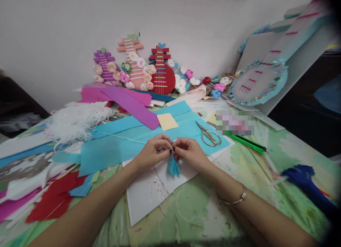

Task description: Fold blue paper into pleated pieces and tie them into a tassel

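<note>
Between my two hands hangs a small piece of blue pleated paper (174,166), gathered at its top and fanned out below. My left hand (154,151) pinches the gathered top from the left. From the other side my right hand (190,151) pinches the same spot, fingertips almost touching the left ones. A white string (125,137) runs from a tangled heap of white string (77,121) toward my left hand; its end is hidden by the fingers. Gold-handled scissors (210,136) lie to the right on blue paper (106,151). Under my hands is a white sheet (141,204).
A purple strip (133,106) and a yellow paper square (167,121) lie behind my hands. Paper lute models, one red (166,78), lean on the wall. At right are a green cutter (246,144) and a blue glue gun (306,179). Red paper scraps (55,197) spread at left.
</note>
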`<state>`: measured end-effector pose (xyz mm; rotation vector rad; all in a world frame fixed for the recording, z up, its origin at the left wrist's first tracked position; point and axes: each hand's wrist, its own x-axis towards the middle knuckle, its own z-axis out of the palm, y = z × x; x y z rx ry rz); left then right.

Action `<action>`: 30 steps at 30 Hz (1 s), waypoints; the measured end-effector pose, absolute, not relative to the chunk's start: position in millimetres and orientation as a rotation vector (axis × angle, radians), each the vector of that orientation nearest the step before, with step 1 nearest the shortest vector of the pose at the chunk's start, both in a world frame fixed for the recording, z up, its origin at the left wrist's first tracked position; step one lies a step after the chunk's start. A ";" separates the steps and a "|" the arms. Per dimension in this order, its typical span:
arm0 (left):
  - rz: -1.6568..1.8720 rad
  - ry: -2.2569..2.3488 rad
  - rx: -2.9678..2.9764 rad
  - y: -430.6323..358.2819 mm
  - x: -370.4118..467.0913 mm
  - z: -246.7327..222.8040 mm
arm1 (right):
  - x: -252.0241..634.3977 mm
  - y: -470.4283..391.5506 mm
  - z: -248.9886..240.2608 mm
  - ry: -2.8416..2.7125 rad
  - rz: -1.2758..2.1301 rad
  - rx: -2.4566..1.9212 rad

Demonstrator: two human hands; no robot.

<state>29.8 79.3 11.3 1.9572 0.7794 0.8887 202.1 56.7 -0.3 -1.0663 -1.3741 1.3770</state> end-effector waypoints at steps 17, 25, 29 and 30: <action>0.852 0.927 1.996 76.0 33.5 15.3 | 201.1 56.5 -1.2 -1.412 1.311 -1.010; 0.834 0.920 1.914 74.7 35.7 18.1 | 199.1 56.2 -3.4 -1.412 1.336 -1.039; 0.839 0.930 1.881 77.6 33.3 16.4 | 200.0 56.5 -4.0 -1.427 1.254 -1.105; 0.842 0.938 1.871 78.5 32.5 15.9 | 200.5 56.5 -3.9 -1.424 1.250 -1.122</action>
